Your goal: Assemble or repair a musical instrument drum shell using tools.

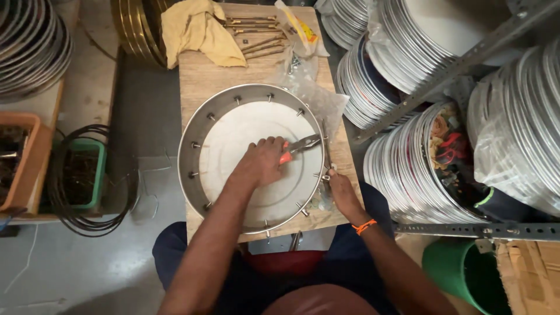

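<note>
A round drum frame (195, 125) with a metal rim and a pale skin lies flat on a small wooden table (204, 73). Bolts stick out all around the rim. My left hand (261, 161) reaches over the skin and grips orange-handled pliers (298, 146), whose jaws point at the rim's right side. My right hand (340, 189) rests outside the rim's right edge, pinching a thin metal rod (324, 140) that stands against the rim.
A yellow cloth (195, 29), several long brass bolts (256, 35) and a plastic bag (303, 79) lie at the table's far end. Stacks of metal hoops (408, 163) fill racks on the right and the top left. A green bucket (461, 274) stands at the lower right, a wire coil (87, 175) at the left.
</note>
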